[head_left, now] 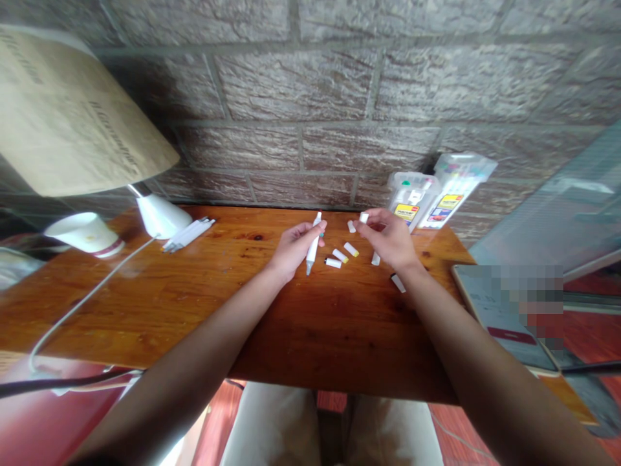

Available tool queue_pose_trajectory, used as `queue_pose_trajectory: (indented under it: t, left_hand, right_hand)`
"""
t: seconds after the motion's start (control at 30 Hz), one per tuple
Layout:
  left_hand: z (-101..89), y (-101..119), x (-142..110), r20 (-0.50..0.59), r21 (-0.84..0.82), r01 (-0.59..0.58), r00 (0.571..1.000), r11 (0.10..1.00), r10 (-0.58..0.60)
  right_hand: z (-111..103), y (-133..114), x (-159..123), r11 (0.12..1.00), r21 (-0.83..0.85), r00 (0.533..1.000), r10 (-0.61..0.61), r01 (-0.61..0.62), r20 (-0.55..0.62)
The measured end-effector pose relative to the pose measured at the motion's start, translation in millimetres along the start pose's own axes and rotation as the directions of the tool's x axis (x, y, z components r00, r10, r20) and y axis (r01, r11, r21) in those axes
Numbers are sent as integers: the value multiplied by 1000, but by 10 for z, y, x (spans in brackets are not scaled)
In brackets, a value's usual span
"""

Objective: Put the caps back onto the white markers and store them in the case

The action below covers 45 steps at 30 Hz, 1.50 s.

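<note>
Gripped in my left hand [294, 249] is a white marker [313, 249], tilted, its grey tapered end pointing down toward me. A small teal spot shows by the left fingertips; I cannot make out what it belongs to. My right hand [391, 238] pinches a white marker cap [363, 218] between thumb and fingers, apart from the marker. Several loose caps lie on the wooden table between and below the hands, among them one with a dark end [333, 263], one with a yellow end [351, 249] and a black-ended one [398, 283] under the right wrist.
Several white markers [189, 234] lie together beside the lamp base [162, 217]. A paper cup [85, 234] stands at the left. Two clear marker cases [449, 194] stand at the back right against the brick wall. A tablet [504, 323] rests at the right edge.
</note>
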<state>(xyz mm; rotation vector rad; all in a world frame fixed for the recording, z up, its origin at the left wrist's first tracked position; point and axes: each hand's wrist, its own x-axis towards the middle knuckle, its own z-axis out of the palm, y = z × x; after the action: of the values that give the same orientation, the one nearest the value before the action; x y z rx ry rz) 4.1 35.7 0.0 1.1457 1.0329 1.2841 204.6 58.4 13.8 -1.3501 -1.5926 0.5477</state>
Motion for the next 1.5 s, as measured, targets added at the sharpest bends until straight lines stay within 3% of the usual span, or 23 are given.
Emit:
queue_pose_trajectory:
  t: [0.23,0.53,0.77,1.0,1.5]
  left_hand:
    - [20,-7,-1,-16,4,12,1000,1000,-12]
    - [14,-3,1,-14,-13,21,1000,1000,-21]
    - [1,-13,7,-7,-4,15,1000,1000,-15]
    - [3,-27,10,-6,10,12,1000,1000,-12]
    - [10,-36,11,-6,26,14,1000,1000,-14]
  right_hand:
    - [-9,-6,-40,985,-164,993,-33,51,112]
    - [6,48,-36,966,-239,986,-62,98,155]
    - [-12,110,-36,816,-568,980,8,109,200]
    - [-15,153,-39,790,-605,965,74,98,253]
    - [-24,129,-42,747,-655,956,100,112,277]
